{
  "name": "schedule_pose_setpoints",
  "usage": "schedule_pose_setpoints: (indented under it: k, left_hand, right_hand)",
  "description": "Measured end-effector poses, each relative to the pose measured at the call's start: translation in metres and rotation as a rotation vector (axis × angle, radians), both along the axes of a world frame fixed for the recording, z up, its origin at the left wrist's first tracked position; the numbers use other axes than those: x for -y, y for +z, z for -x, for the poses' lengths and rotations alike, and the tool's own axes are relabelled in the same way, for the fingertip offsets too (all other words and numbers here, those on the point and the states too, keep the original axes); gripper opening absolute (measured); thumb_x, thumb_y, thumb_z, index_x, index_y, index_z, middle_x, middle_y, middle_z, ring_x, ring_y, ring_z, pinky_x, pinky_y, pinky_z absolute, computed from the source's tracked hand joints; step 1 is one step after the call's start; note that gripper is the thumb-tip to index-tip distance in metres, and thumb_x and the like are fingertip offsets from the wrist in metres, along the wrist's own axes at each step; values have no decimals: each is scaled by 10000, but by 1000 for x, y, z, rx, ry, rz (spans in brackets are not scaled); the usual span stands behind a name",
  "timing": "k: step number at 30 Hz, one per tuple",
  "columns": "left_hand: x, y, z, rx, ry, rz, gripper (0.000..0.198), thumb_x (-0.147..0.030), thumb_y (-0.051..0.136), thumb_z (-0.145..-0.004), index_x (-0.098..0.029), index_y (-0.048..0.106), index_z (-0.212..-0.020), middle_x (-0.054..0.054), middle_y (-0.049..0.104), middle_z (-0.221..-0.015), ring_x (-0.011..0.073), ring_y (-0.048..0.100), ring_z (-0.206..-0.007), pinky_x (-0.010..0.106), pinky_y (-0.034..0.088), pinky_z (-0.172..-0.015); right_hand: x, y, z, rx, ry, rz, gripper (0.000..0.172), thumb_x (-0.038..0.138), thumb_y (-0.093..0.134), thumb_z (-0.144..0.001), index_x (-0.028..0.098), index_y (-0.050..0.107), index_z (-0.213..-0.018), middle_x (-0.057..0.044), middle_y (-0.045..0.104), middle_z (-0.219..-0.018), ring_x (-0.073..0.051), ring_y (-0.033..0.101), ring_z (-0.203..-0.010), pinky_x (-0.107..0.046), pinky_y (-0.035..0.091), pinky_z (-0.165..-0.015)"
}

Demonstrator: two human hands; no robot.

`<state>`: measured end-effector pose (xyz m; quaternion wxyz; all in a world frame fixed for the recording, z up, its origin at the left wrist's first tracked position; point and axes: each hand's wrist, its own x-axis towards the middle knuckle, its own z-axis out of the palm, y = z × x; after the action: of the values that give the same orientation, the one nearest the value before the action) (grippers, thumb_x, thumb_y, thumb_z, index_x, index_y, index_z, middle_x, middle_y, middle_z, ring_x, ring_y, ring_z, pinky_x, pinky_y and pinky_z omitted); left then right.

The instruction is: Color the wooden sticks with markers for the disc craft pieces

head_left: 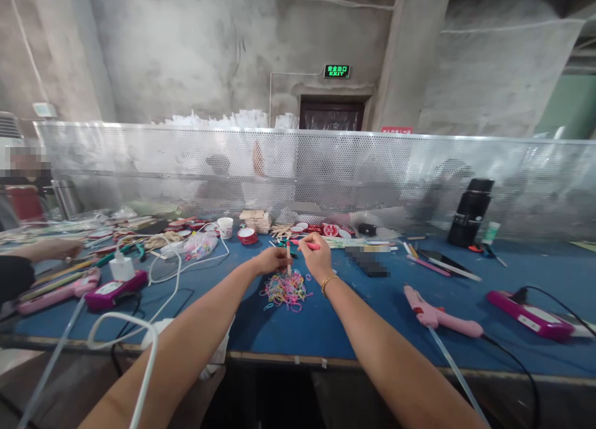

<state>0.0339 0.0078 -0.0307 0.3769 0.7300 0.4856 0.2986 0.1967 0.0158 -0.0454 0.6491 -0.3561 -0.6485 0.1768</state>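
My left hand (271,261) is closed on a flat wooden stick (288,266), which stands roughly upright and looks red near its top. Closed around a pink-red marker pen (313,246) is my right hand (318,259), with a gold bracelet at the wrist. The pen's tip points left at the upper part of the stick; whether they touch is too small to tell. Right below the stick, on the blue table (265,336), lies a loose heap of small multicoloured loops (286,291).
Pink glue guns (442,317) lie at both sides, by purple power strips (531,316). A black bottle (471,212) stands at right. Behind my hands are a paper cup (225,228), red-rimmed discs (247,236) and wooden pieces (256,221). A white cable (179,274) loops leftward. Another person's hand (65,250) is at left.
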Motion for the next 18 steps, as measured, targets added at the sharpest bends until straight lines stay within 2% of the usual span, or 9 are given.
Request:
schedule_pose_setpoints:
  k: [18]
  left_hand:
    - [-7, -7, 4, 18, -10, -13, 443, -530, 742, -600, -141, 556, -700, -18, 573, -571, 98, 536, -513, 215, 361, -479]
  right_hand:
    - [0, -3, 1, 61, 10, -2, 123, 274, 528, -769, 215, 542, -662, 16, 618, -647, -156, 565, -651, -263, 415, -671]
